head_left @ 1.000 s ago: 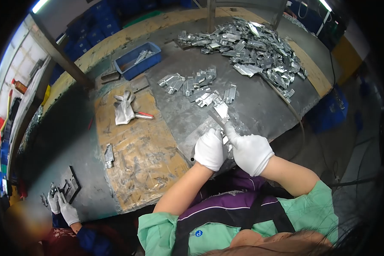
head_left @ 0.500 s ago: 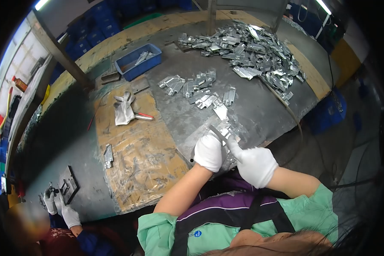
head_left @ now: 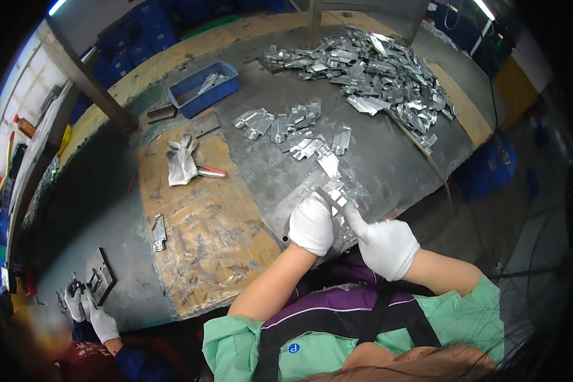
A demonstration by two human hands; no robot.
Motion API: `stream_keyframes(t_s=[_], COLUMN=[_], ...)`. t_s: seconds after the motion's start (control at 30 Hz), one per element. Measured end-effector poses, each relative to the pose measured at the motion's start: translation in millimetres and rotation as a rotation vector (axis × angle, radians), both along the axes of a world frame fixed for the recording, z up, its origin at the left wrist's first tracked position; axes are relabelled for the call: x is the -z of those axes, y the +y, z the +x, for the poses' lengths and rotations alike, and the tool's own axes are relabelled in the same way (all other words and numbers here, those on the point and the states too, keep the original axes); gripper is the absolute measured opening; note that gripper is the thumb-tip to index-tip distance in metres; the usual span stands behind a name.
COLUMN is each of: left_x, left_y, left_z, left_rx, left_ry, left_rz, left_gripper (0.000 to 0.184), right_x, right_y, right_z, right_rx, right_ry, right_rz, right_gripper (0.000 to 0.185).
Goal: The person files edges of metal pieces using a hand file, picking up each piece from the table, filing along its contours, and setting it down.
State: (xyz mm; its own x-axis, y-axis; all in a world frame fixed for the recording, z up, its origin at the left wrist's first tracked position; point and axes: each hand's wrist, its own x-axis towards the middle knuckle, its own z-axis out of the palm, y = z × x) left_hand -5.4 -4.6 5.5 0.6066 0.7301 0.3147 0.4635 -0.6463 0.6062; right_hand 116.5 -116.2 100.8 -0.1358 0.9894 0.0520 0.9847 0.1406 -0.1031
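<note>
Between our gloved hands, the metal part [head_left: 339, 198] looked bright silver and angular, with a dark flat bar [head_left: 328, 197] over it. Our left hand [head_left: 311, 224] was clenched beside them; our right hand [head_left: 388, 248] stretched a finger to the bar, its grip hidden from us.

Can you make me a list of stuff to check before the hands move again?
1. Gloves on left hand and right hand: ok.
2. Right pointing finger at the dark strip: ok.
3. Left hand's grip firm: cannot tell, fingertips hidden.
4. Loose glove away from both hands: ok.
5. Blue bin standing upright: ok.
6. Big pile of metal pieces neatly stacked: not ok, jumbled.
</note>
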Motion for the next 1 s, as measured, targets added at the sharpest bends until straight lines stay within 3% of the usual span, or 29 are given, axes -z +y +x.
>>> stream_keyframes(t_s=[0.17,0.23,0.27,0.3,0.37,0.47,0.57,0.63,0.67,0.8,0.9,1.0], left_x=[-2.2,9.3,13.2,-4.0,3.0,1.2,-0.1,0.2,-3.2,6.5,6.5,8.9], left_y=[-3.0,-1.6,0.1,-2.5,-3.5,-4.1,-4.6,-3.4,-2.9,-3.8,-1.1,-2.6], left_z=[0.5,1.0,1.4,-1.1,1.8,1.2,-0.1,-0.2,-2.8,2.3,1.5,5.8], left_rx=[-0.054,-0.055,-0.053,-0.022,-0.081,-0.056,-0.075,-0.077,-0.024,-0.058,-0.037,-0.094], left_ry=[0.054,0.028,0.002,-0.033,0.008,0.058,0.073,0.027,0.012,0.022,-0.012,0.003], left_rz=[0.057,0.120,0.181,0.024,0.157,0.096,0.062,0.124,0.003,0.153,0.073,0.025], left_gripper=[0.027,0.027,0.027,0.025,0.024,0.025,0.027,0.031,0.034,0.027,0.019,0.019], right_x=[-2.0,-15.8,-9.4,-8.9,-6.2,-8.1,-0.5,-12.2,-10.8,-7.3,7.1,-6.4], right_y=[33.9,17.5,3.9,6.7,5.0,38.7,25.3,2.0,-7.5,26.7,50.4,19.1], right_z=[-2.4,-6.0,-1.6,0.0,2.1,-2.4,-2.1,-7.2,-6.3,-0.1,1.4,3.7], right_rx=[0.080,0.127,0.085,0.076,0.052,0.120,0.093,0.103,0.074,0.087,0.142,0.210], right_ry=[0.038,0.036,-0.013,-0.019,-0.004,0.024,0.032,-0.012,-0.047,-0.013,0.035,-0.011], right_rz=[0.070,-0.129,-0.107,-0.113,-0.054,-0.110,0.014,-0.080,-0.069,0.016,-0.063,-0.232], right_gripper=[0.062,0.059,0.057,0.057,0.056,0.062,0.062,0.061,0.060,0.056,0.055,0.057])
